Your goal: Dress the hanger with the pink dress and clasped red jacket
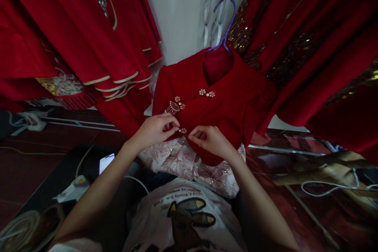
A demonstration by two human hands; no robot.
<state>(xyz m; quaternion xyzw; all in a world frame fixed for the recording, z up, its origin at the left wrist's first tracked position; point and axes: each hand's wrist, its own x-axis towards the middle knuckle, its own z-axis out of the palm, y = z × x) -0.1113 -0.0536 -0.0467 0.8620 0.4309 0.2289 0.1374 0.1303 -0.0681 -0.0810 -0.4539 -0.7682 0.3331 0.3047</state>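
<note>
A red jacket (233, 102) hangs in front of me on a purple hanger (227, 33). Its front carries a beaded flower clasp with a pearl (207, 93) near the neck and a fan-shaped beaded ornament with tassels (175, 105) at the left. Lower down, my left hand (158, 128) pinches the end of another beaded flower clasp (183, 130), partly hidden by the fingers. Just to its right, my right hand (211, 139) is closed with thumb and fingertips together against the red cloth. Anything between those fingertips is too small to make out.
Red garments with pale piping (118, 47) hang at the left, and gold-sequined red garments (295, 47) at the right. Shiny pink-white fabric (191, 159) lies below the jacket. A lit phone (106, 162) and a white plug adapter (75, 189) with cables are at lower left.
</note>
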